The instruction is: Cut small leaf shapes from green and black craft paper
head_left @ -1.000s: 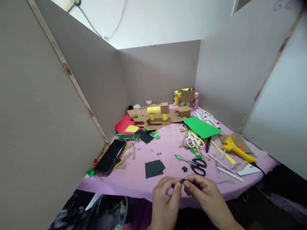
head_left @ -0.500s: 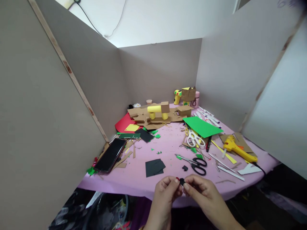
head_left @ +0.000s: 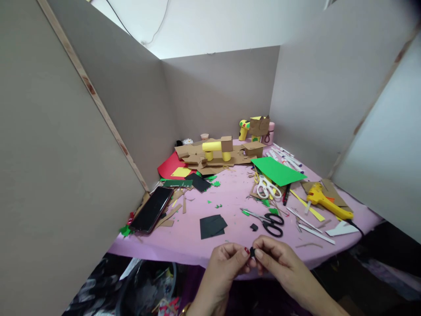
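My left hand [head_left: 228, 261] and my right hand [head_left: 276, 259] meet at the table's front edge, fingertips pinched together. Between them is a small black paper piece [head_left: 252, 252], partly covered by the fingers. A spot of red shows at the left thumb tip; I cannot tell what it is. Just beyond the hands lie black-handled scissors [head_left: 272, 223], half spread, and a small black scrap [head_left: 254, 227]. Dark paper sheets [head_left: 212, 227] overlap on the table to the left of the scrap.
A yellow glue gun [head_left: 329, 204], green sheet [head_left: 279, 171], white scissors [head_left: 268, 188] and several markers [head_left: 286, 158] lie right. A phone [head_left: 151, 210] lies left. Behind, a yellow tube figure [head_left: 217, 148] stands on cardboard. Grey panels [head_left: 220, 92] enclose the pink table [head_left: 184, 250].
My hands have shifted slightly right, still pinching the black piece, which looks turned between the fingertips. The view has tilted a little, raising the table items in the picture.
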A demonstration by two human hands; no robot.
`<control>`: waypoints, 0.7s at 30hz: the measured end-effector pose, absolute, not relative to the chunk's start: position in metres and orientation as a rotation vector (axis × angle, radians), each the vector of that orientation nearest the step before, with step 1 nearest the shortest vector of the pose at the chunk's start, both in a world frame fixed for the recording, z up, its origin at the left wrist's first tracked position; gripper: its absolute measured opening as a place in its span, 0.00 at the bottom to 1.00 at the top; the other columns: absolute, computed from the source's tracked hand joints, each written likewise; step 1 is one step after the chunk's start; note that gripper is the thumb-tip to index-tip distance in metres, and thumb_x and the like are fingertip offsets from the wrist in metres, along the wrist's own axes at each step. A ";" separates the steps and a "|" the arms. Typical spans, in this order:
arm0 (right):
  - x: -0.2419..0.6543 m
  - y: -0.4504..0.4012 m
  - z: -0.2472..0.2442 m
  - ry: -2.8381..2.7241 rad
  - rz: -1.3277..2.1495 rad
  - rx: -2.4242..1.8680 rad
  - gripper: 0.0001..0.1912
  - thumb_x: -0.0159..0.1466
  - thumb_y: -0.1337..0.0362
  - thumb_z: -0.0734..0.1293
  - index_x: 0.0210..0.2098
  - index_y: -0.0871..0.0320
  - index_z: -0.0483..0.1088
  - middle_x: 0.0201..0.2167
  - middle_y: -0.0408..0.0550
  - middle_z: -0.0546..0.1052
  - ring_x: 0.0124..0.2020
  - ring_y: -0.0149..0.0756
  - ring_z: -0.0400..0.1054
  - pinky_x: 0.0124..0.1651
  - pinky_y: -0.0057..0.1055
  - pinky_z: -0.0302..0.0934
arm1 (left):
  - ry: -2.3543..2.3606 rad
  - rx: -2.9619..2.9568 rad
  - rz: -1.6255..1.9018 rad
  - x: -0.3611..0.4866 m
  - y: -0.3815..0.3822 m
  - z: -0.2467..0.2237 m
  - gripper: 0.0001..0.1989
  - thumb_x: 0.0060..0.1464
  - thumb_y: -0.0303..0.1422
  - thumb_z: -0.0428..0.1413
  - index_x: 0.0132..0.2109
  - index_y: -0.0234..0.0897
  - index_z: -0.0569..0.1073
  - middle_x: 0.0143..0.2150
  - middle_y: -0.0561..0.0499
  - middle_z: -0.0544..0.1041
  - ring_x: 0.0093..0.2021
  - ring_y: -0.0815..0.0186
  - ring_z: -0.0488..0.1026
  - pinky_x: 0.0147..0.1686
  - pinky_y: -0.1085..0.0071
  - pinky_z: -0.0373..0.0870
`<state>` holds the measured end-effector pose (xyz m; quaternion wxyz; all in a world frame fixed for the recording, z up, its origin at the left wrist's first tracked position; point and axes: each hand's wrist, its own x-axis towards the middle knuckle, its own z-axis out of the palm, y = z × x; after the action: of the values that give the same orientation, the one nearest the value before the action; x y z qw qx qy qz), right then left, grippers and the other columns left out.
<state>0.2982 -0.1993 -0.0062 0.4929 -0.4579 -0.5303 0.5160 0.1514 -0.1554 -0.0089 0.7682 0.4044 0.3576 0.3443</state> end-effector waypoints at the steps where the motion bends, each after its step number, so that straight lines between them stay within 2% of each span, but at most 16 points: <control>1: 0.298 -0.199 -0.006 -1.284 1.258 -1.115 0.12 0.63 0.57 0.62 0.28 0.58 0.66 0.22 0.39 0.67 0.24 0.30 0.60 0.29 0.27 0.57 | 0.769 0.870 0.747 0.151 -0.156 -0.007 0.16 0.39 0.41 0.66 0.23 0.31 0.74 0.21 0.49 0.76 0.22 0.72 0.67 0.26 0.76 0.60; 6: 0.297 -0.199 -0.008 -1.186 1.364 -1.046 0.12 0.63 0.57 0.63 0.29 0.59 0.66 0.21 0.39 0.67 0.23 0.28 0.61 0.29 0.26 0.58 | 0.729 0.794 0.778 0.151 -0.161 0.000 0.14 0.41 0.38 0.65 0.23 0.32 0.72 0.21 0.51 0.74 0.22 0.72 0.66 0.28 0.75 0.62; 16: 0.292 -0.200 -0.011 -1.042 1.386 -0.993 0.12 0.57 0.58 0.70 0.29 0.60 0.67 0.22 0.38 0.70 0.21 0.25 0.61 0.26 0.24 0.56 | 0.770 0.817 0.858 0.156 -0.162 -0.006 0.16 0.39 0.41 0.65 0.22 0.33 0.70 0.18 0.54 0.71 0.21 0.72 0.64 0.26 0.75 0.61; 21: 0.292 -0.200 -0.010 -1.049 1.384 -0.999 0.12 0.59 0.59 0.69 0.28 0.60 0.67 0.22 0.40 0.72 0.21 0.24 0.61 0.25 0.23 0.56 | 0.752 0.816 0.850 0.158 -0.163 -0.009 0.16 0.42 0.40 0.64 0.23 0.32 0.71 0.19 0.53 0.72 0.20 0.72 0.64 0.26 0.74 0.61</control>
<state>0.2921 -0.2000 -0.0105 0.5388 -0.4199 -0.4412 0.5820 0.1575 -0.1631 -0.0086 0.7654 0.3758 0.3462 0.3914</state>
